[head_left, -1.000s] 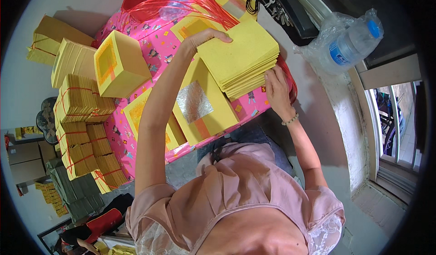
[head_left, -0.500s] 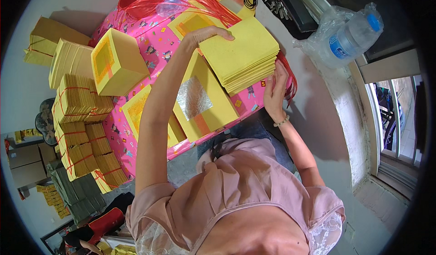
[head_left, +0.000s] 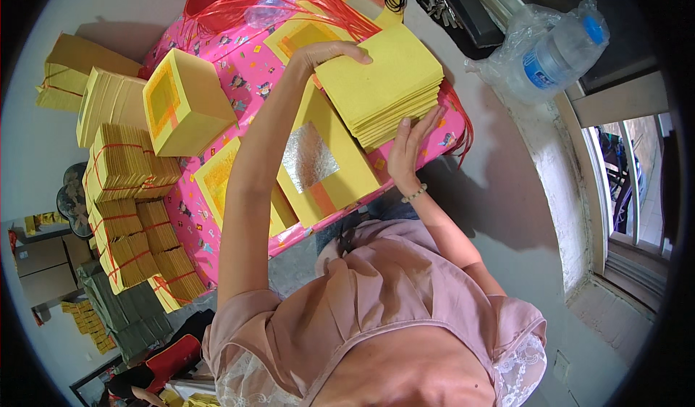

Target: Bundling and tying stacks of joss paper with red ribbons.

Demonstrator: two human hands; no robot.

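A thick stack of yellow paper sheets (head_left: 384, 74) rests tilted on the table, its layered edges facing me. My left hand (head_left: 333, 53) grips its far left corner, thumb on top and the other fingers hidden behind it. Against the stack's near right edge lies my right hand (head_left: 411, 146), fingers stretched out and flat, a beaded bracelet at its wrist. Beside and partly under the stack is a yellow paper block (head_left: 337, 197) with a silver foil square (head_left: 310, 157) and an orange patch.
Yellow blocks (head_left: 188, 103) stand on the pink patterned tablecloth (head_left: 250, 81), with red-tied bundles (head_left: 123, 168) along the left. Red cords (head_left: 318, 1) lie at the far side. A black case with keys (head_left: 456, 12) and a bagged water bottle (head_left: 561, 59) sit right. Another person (head_left: 170, 360) is lower left.
My right hand has moved left and nearer to me along the stack's edge, from its right corner to its near side. My left hand keeps its hold.
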